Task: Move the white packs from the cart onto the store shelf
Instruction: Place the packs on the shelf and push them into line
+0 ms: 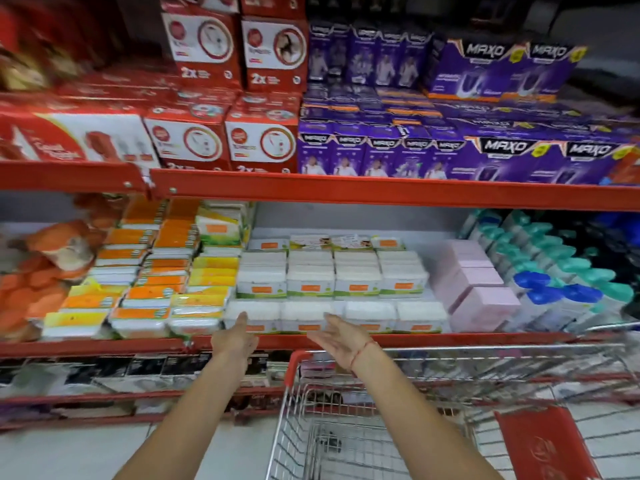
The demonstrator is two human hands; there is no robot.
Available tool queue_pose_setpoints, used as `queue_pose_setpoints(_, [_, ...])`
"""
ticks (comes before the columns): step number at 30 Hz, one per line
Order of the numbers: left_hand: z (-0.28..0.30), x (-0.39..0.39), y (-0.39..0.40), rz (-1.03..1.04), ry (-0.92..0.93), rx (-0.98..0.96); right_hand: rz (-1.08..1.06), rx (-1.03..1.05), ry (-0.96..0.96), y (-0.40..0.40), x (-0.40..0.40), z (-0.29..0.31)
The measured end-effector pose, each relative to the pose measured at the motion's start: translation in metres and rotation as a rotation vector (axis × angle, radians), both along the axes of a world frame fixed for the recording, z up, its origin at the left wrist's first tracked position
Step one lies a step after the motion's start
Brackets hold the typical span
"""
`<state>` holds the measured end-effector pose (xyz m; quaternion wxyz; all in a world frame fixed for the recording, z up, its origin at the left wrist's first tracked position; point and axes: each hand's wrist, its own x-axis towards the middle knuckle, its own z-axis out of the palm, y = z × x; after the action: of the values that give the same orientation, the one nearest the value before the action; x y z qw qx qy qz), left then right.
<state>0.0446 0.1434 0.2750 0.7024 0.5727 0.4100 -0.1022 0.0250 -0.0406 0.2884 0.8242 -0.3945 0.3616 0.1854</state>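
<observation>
Several white packs with orange labels stand in rows on the middle red store shelf, the front row at the shelf's edge. My left hand reaches toward the front row's left end, fingers straight, holding nothing. My right hand is held palm up just in front of the same row, fingers apart and empty; a red thread circles its wrist. The wire cart with red trim stands below my arms, and I see no white pack in the part of its basket that shows.
Orange and yellow packs fill the shelf left of the white ones; pink boxes and blue-capped bottles stand to the right. Red and purple boxes crowd the shelf above. A lower shelf runs behind the cart.
</observation>
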Motion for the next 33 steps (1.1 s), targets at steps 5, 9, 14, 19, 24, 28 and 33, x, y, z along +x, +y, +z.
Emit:
queue_pose_setpoints(5, [-0.018,0.032,0.011,0.043,0.010,-0.252,-0.125,-0.023,0.069,0.030,0.028,-0.023])
queue_pose_setpoints(9, [-0.022,0.048,0.012,0.027,-0.025,-0.275,-0.164,-0.124,0.101,0.039,0.043,-0.031])
queue_pose_setpoints(14, [-0.013,0.067,0.010,0.017,-0.018,-0.239,-0.181,-0.166,0.104,0.045,0.065,-0.033])
queue_pose_setpoints(19, [-0.011,0.081,0.001,-0.038,0.040,-0.165,-0.189,-0.203,0.108,0.043,0.084,-0.036])
queue_pose_setpoints(24, [-0.020,0.084,-0.001,-0.070,0.032,-0.156,-0.178,-0.236,0.092,0.041,0.094,-0.038])
queue_pose_setpoints(28, [-0.016,0.078,-0.005,0.029,-0.021,-0.148,-0.138,-0.273,0.065,0.038,0.081,-0.032])
queue_pose_setpoints(33, [-0.025,0.059,-0.024,-0.117,0.047,-0.270,-0.071,-0.215,0.029,0.023,0.046,-0.016])
